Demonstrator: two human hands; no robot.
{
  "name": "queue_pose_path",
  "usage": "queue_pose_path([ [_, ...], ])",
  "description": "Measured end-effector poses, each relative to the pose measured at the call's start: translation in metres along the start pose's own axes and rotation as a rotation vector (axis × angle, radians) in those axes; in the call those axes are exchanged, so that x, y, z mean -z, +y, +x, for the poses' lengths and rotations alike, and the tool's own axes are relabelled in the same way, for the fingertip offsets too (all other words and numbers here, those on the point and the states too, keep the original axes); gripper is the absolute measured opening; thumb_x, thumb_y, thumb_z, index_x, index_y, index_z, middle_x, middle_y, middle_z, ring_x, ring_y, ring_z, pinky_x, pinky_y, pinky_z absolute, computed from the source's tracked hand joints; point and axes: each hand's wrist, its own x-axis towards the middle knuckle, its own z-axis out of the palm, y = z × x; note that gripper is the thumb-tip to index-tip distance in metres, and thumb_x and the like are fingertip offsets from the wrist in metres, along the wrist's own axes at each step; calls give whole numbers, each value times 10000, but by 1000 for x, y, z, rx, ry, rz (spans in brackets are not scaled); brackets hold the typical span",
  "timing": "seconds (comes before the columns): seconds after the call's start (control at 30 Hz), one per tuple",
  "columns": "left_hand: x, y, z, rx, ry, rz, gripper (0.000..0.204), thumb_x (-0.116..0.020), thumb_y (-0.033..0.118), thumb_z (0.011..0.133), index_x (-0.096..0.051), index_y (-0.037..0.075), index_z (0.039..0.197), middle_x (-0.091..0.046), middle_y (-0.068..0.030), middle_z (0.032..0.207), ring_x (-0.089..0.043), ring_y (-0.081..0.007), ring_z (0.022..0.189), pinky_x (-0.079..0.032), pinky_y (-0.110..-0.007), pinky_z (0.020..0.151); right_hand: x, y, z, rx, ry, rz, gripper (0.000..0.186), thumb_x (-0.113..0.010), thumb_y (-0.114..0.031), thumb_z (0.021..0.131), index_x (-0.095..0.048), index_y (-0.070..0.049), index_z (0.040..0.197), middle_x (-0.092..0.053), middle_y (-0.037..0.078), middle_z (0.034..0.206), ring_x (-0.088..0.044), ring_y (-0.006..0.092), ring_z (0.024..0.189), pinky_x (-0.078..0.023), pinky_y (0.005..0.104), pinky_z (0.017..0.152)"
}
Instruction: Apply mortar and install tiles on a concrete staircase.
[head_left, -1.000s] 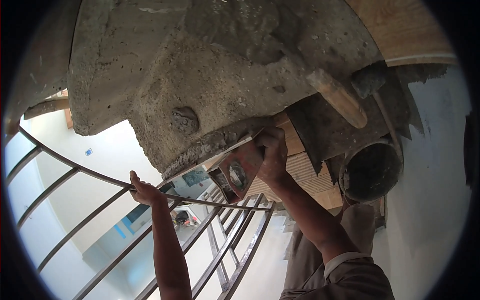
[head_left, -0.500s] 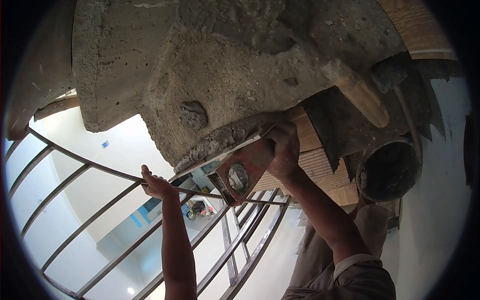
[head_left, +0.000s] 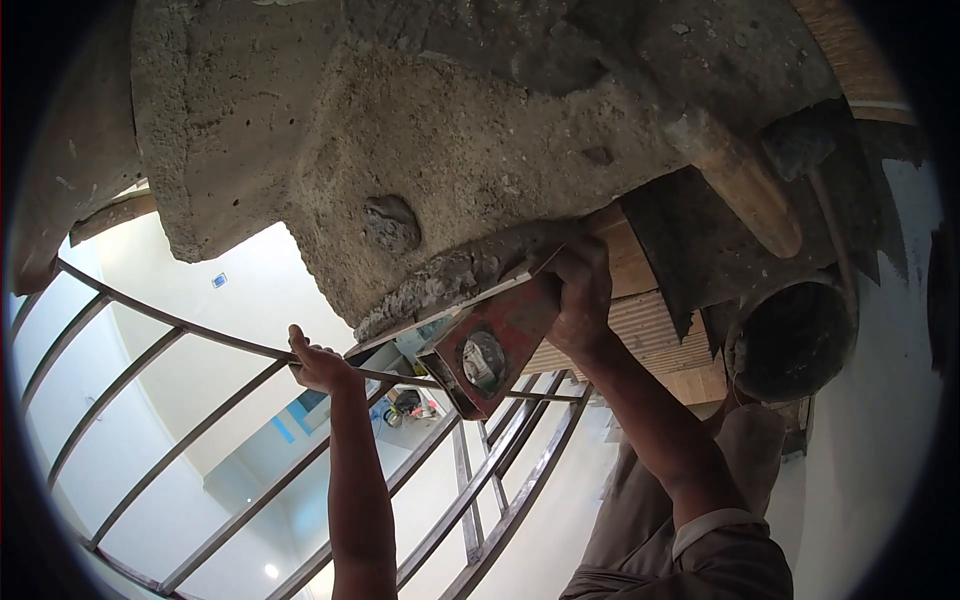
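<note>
My left hand [head_left: 322, 366] is closed round the top rail of a metal railing [head_left: 230, 340], with the thumb sticking up. In my right hand [head_left: 582, 300] is a worn red metal tool with an oval hole [head_left: 515, 335], gripped at its upper right end. The tool's long flat face lies along a strip of wet grey mortar [head_left: 430, 290] on the edge of a rough concrete slab [head_left: 460, 160]. My right fingertips are partly hidden behind the tool. A lump of mortar [head_left: 391, 223] sits on the slab near that edge.
At the right are a wooden handle [head_left: 745, 185] on the slab and a dark bucket [head_left: 790, 343]. Brown corrugated cardboard [head_left: 630, 335] lies beside my right forearm. Beyond the railing bars, a lower level shows, with assorted items [head_left: 408, 405] on it.
The whole view has shifted slightly. Both hands keep their grips, and the red tool stays against the mortar edge with little visible movement.
</note>
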Motion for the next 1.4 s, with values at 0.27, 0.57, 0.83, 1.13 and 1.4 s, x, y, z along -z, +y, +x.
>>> queue_pose_path([
  [0.27,-5,-6,-6,1,-17,-66,411,-805,399,850,-633,27,881,-435,35,678,-344,-78,497,-264,-274,447,7,0,8,57,11,-15,497,-849,-217,781,-556,-70,1155,-573,146,1133,-580,333,1041,-506,425,865],
  [0.57,10,-14,21,-87,-13,6,416,-811,391,862,-721,-7,942,-611,-29,781,-517,-141,690,-419,-330,641,145,-46,17,-34,-287,-228,512,-799,-131,737,-549,-42,1174,-579,184,1141,-598,383,1005,-507,498,859],
  [0.83,0,-6,2,-188,-31,108,541,-812,431,853,-717,-82,993,-703,-120,895,-596,-229,818,-493,-406,800,233,12,24,-324,-555,-813,449,-723,-116,777,-532,-23,1173,-560,234,1049,-572,461,994,-515,522,813],
  [1.13,4,-12,-16,-359,24,-26,990,-832,457,842,-295,-100,1459,-539,-238,1280,-560,-306,1168,-458,-405,1009,275,74,76,91,-226,-1023,506,-677,-324,929,-574,0,1304,-592,257,1148,-557,460,1113,-428,567,990],
  [1.4,22,-19,-60,-998,-95,184,872,-807,286,856,-324,7,1526,-256,-306,1549,-211,-434,1502,-207,-528,1220,332,117,78,50,-380,-1140,390,-611,-253,979,-569,57,1212,-576,292,1116,-558,488,1080,-449,541,927],
])
